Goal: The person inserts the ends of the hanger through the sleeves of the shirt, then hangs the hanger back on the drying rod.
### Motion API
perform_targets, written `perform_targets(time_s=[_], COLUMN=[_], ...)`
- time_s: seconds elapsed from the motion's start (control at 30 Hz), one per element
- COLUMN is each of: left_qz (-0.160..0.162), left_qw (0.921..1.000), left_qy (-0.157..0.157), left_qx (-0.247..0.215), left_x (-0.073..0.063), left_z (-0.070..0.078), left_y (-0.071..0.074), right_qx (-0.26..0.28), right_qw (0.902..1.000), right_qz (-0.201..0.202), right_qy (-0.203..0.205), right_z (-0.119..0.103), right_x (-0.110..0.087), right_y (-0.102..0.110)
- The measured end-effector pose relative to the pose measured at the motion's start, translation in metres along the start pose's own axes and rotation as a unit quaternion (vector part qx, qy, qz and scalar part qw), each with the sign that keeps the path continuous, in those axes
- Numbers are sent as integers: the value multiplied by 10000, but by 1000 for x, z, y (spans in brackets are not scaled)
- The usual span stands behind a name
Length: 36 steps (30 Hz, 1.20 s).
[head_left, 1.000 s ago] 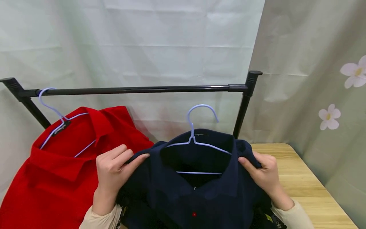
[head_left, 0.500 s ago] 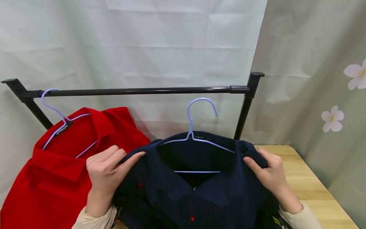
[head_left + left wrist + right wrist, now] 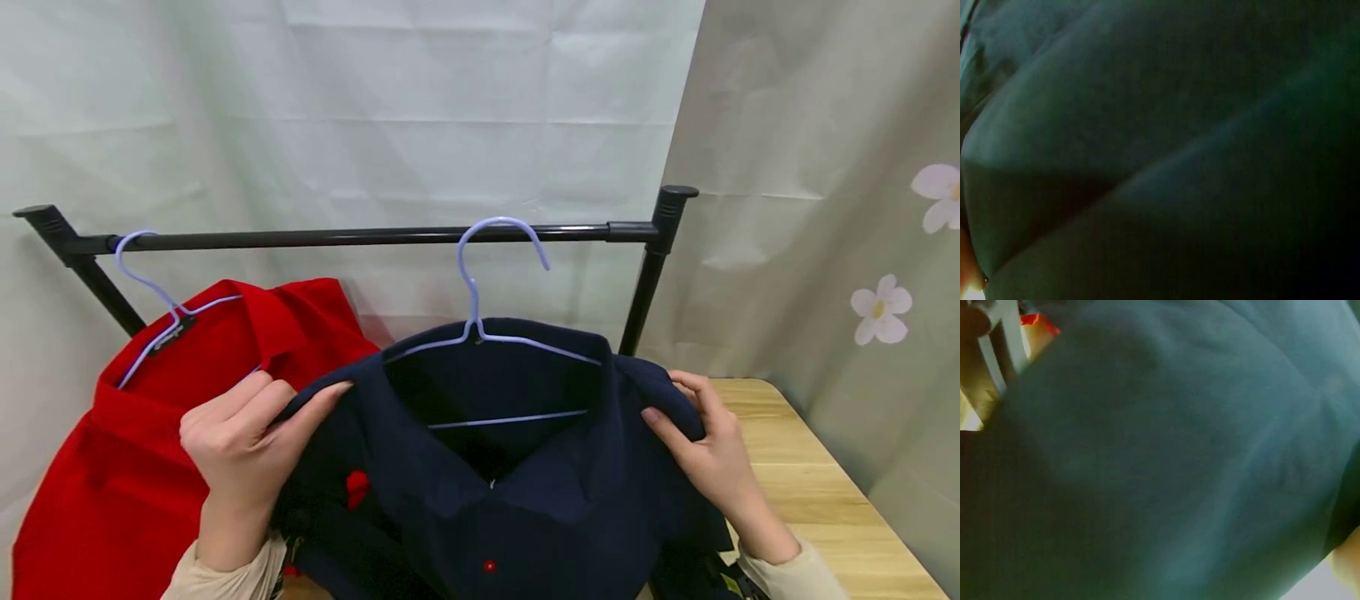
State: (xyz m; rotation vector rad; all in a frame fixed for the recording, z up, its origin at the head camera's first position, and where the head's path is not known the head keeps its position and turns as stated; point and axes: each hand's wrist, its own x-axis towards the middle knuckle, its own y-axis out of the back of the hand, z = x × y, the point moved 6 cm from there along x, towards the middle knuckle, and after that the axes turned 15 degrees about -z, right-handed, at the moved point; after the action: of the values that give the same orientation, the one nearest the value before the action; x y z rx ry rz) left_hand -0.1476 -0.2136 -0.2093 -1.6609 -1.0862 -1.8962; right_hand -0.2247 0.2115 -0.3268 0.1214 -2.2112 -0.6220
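Note:
A navy collared shirt (image 3: 525, 517) with a red button is spread over a lilac hanger (image 3: 471, 283) in the head view. My left hand (image 3: 243, 446) pinches its left shoulder, thumb on top of the cloth. At the other shoulder, my right hand (image 3: 708, 454) grips the fabric between thumb and fingers. The hanger's hook stands upright and overlaps the black rail (image 3: 360, 239) in this view. Dark shirt cloth (image 3: 1147, 125) fills the left wrist view. Blurred navy cloth (image 3: 1166, 444) covers most of the right wrist view.
To the left, a red shirt (image 3: 150, 442) hangs from the rail on another lilac hanger (image 3: 153, 287). The rack's right post (image 3: 651, 275) rises behind the navy shirt. A wooden tabletop (image 3: 810, 492) lies at the right, with curtains behind.
Both hands have raised the navy shirt and moved it a little left. The hook has gone from below the rail to overlapping it. The hands are now farther apart.

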Motion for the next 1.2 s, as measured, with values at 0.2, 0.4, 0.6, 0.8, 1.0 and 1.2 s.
perform_targets(time_s=[0.2,0.4,0.6,0.8,1.0,1.2], left_qz=[218,461,711,1220,1781,1962], left_qw=[9993,9960,9903,9791,9626,9580], left_qy=[319,724,1067,1217,1494,1535], left_qx=[22,-265,-539,-1083,-1393,-1418], left_x=[-2,-6,-10,-8,-5,-8], left_z=[-5,-14,-18,-18,-20,-22], left_y=[9,17,20,23,30,26], right_qx=[-119,-276,-222,-154,32,-12], right_qw=[9978,9886,9879,9870,9843,9842], right_qz=[-146,-767,-868,-895,-733,-705], right_qy=[-640,-1266,-1265,-1326,-1608,-1623], right_z=[11,21,25,28,30,27], right_x=[-5,-15,-24,-30,-31,-30], right_y=[-5,-9,-9,-9,-5,-1])
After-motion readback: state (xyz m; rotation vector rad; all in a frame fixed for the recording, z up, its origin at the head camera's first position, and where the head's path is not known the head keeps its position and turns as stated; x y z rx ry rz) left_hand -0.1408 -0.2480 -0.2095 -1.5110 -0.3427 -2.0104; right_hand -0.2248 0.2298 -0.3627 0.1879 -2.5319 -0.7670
